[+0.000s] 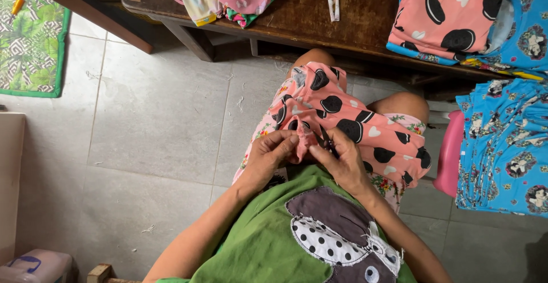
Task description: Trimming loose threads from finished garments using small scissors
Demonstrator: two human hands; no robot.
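Pink spotted garment (pixel 348 126) on lap, pinched between left hand (pixel 268 156) and right hand (pixel 342 160).

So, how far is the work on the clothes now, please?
Folded pink and blue garments lie stacked on the wooden bench, so those look finished. In hand: the left hand pinches an edge of the pink garment on the lap, the right hand works a small dark tool there. How many remain cannot be told.

Pink garment (pixel 354 123) with black ovals, white hearts; blue printed stack (pixel 502 146), apparently cartoon figures.
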